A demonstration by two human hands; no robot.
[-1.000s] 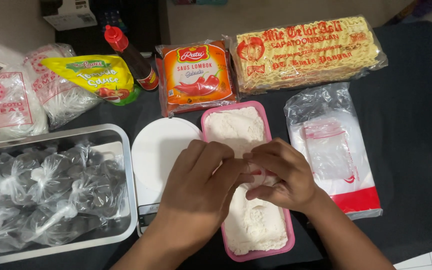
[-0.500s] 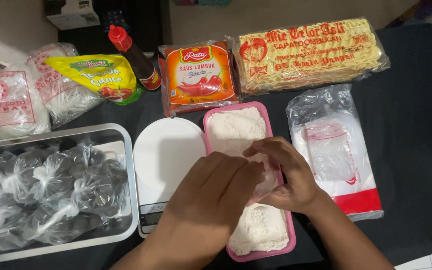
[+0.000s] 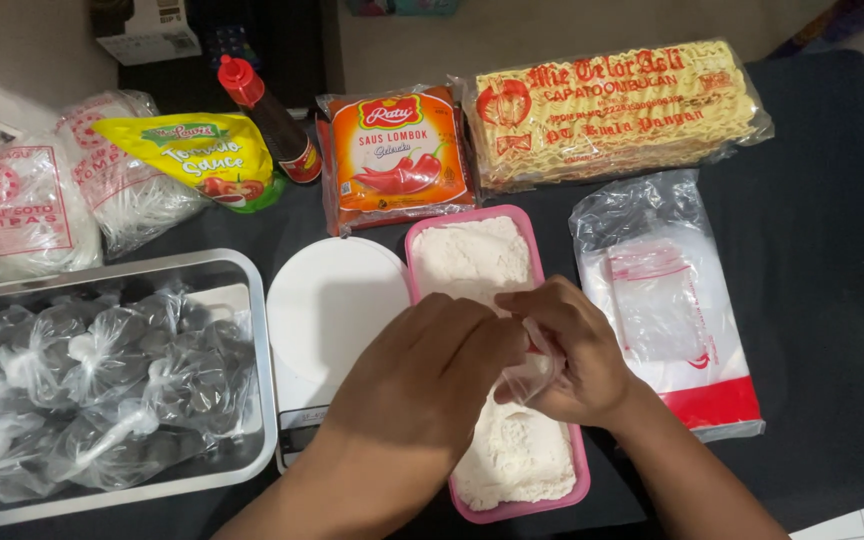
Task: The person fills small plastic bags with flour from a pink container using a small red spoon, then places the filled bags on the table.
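Black tabletop is crowded with food packets. Since a moment ago, the left hand (image 3: 422,385) has slid over the right hand (image 3: 572,355); a small clear bag (image 3: 535,368) is pinched between both sets of fingers, above the pink flour tray (image 3: 414,250), apparently being opened.

Both hands (image 3: 492,365) pinch a small clear bag (image 3: 532,372) (over pink flour tray (image 3: 580,470)).

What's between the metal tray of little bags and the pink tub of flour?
A round white scale sits between the metal tray and pink tub, head view.
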